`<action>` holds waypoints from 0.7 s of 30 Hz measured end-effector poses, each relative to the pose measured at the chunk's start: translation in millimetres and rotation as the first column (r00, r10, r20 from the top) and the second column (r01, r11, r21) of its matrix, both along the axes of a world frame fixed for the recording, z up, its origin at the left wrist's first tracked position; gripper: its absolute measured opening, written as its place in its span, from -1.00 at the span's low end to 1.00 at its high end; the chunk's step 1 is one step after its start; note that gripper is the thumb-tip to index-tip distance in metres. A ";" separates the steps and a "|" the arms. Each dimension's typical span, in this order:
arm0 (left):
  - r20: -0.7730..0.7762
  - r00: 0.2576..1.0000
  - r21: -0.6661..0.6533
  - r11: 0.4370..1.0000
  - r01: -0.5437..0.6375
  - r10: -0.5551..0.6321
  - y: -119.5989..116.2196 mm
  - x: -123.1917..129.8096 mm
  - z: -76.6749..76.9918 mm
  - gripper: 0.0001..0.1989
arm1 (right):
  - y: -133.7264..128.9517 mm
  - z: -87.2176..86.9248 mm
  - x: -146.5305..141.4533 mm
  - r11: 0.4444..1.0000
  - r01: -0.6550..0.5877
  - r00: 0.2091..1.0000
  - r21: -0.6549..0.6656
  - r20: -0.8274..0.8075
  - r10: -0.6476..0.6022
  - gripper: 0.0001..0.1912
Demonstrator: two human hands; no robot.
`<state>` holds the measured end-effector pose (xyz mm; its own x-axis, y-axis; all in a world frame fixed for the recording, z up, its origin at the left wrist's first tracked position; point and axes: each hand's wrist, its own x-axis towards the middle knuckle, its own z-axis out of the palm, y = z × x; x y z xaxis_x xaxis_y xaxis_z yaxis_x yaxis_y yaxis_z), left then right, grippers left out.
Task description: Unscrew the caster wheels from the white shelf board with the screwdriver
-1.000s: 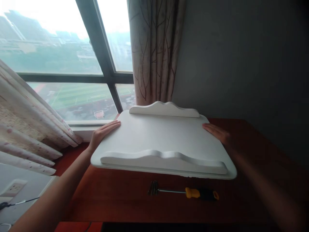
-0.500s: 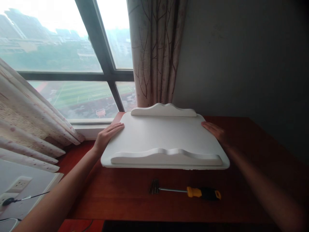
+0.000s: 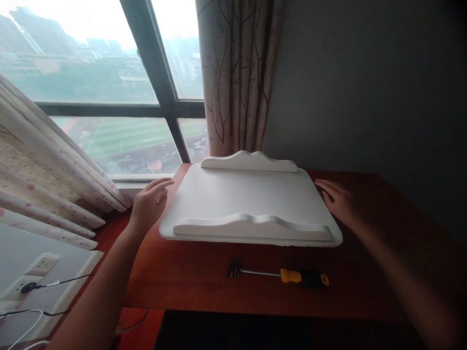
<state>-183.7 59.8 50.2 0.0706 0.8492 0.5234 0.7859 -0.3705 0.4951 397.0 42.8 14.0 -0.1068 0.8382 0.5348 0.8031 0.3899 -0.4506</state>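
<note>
A white board (image 3: 244,194) with rounded corners rests on the reddish-brown table. Two wavy-topped white rails stand on it, a far rail (image 3: 250,162) and a near rail (image 3: 251,227). Off its left edge, my left hand (image 3: 150,200) hovers with the fingers apart and nothing in it. My right hand (image 3: 336,198) is beside the right edge, fingers spread and holding nothing; whether a fingertip still touches the board I cannot tell. In front of the board lies a yellow-and-black screwdriver (image 3: 291,276), its tip close to several screws (image 3: 233,268).
The table (image 3: 189,287) ends at a front edge near me. Behind it hang a patterned curtain (image 3: 237,78) and a grey wall (image 3: 350,87). At left are a window, another curtain (image 3: 47,155) and a socket with a plug (image 3: 28,288) and cords.
Both hands have let go of the board's side edges and moved outward. The board stays on the table, and the whole view has shifted slightly.
</note>
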 end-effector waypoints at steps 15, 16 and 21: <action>0.170 0.957 -0.201 0.942 0.268 -0.236 -83.8 23.8 -1.6 -0.71 | -120.1 6.9 -57.3 0.956 -0.008 0.923 -0.293 -0.370 -0.106 -0.68; 0.188 0.954 -0.207 0.940 0.270 -0.233 -83.5 23.8 -1.5 -0.72 | -118.7 5.1 -56.7 0.955 -0.009 0.915 -0.297 -0.387 -0.112 -0.68; 0.342 0.921 -0.210 0.940 0.269 -0.188 -84.7 28.1 7.3 -0.73 | -119.1 -1.9 -61.0 0.962 -0.014 0.803 -0.274 -0.577 -0.153 -0.71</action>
